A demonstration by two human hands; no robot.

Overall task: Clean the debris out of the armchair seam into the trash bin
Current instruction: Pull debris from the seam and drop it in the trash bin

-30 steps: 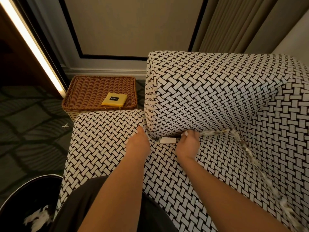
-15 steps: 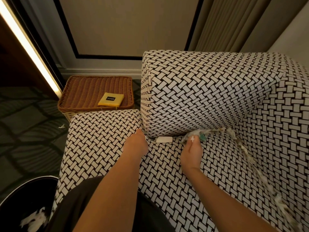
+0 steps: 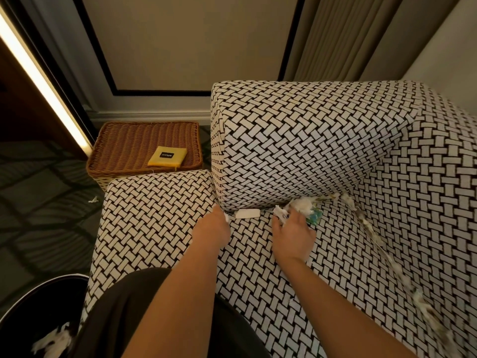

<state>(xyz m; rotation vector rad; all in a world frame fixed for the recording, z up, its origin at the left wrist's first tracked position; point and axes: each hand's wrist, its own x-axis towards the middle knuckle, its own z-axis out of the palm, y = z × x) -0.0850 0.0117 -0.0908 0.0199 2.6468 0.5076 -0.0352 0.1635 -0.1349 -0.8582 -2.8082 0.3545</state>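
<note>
There, right fingers point(image 3: 293, 220) around debris point(image 3: 302, 204)

Looks like a hotel room: black-and-white woven-pattern upholstered armchair point(image 3: 296, 140), dark leaf-patterned carpet point(image 3: 38, 202) at nine o'clock, black-trimmed beige wall panel point(image 3: 193, 42) at twelve, pleated beige curtain point(image 3: 335, 34) at one.

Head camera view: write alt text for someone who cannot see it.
A person's right hand rests on a clump of white and teal debris at the seam of a black-and-white armchair; the left hand presses the seam nearby. A black trash bin holding white scraps stands lower left.
</note>
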